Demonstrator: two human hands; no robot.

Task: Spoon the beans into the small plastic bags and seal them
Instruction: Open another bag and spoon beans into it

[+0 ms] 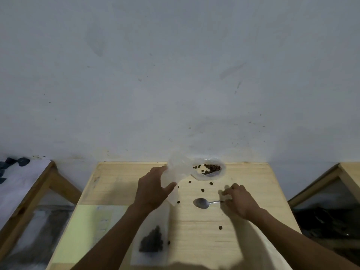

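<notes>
The left hand (pixel 153 189) held an empty small plastic bag (pixel 174 175) lifted off the wooden table (pixel 196 240), thumb and fingers clamped on the film near the middle of the table, the bag's lower end trailing down toward the surface. The right hand (pixel 238 199) had its fingers curled on the handle end of a metal spoon (pixel 204 202) that lay just right of centre, bowl pointing left and looking empty. The supply of beans (pixel 212 168) sat in an open plastic wrapper (pixel 222 173) at the far edge, just beyond both hands, and several loose beans (pixel 202 190) were scattered on the wood between it and the spoon. A filled bag (pixel 153 240) lay flat near the front edge, under the left forearm. The step in hand looked like readying a fresh bag for a scoop. To do it well, the left fingers would want to part the bag's mouth and hold it wide and upright, close beside the wrapper so the spoon's trip stayed short. The spoon should be lifted level, loaded modestly, and tipped well inside the mouth, since the strays on the table suggested beans roll off easily.
</notes>
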